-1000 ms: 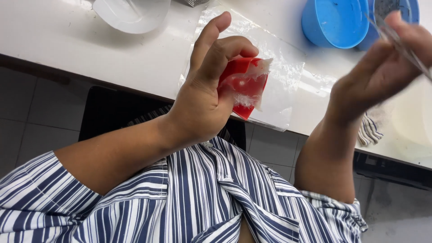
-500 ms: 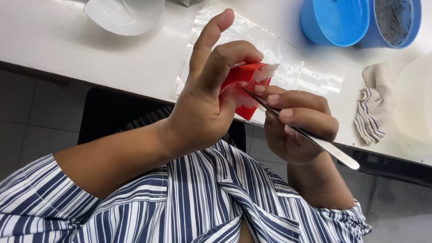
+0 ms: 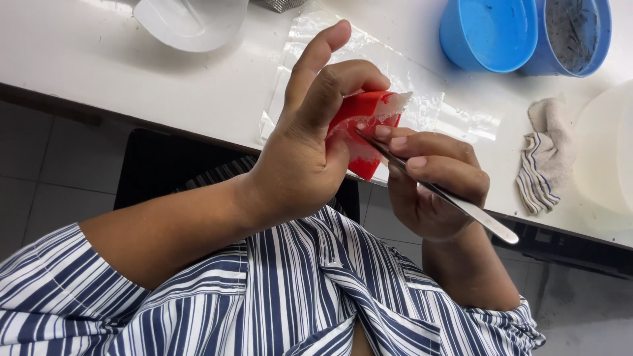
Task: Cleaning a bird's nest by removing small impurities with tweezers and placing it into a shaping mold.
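The left hand (image 3: 300, 155) grips the red block (image 3: 364, 125) raised above the counter (image 3: 99, 59), so the right hand (image 3: 432, 181), pinching tweezers (image 3: 435, 191), can pick at its pale coating.

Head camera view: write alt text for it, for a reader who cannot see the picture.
A person's left hand holds a small red block above a white table, while the right hand presses the tip of a metal tool against it. On the table lie a clear plastic sheet, two blue bowls, a striped cloth and a white dish.
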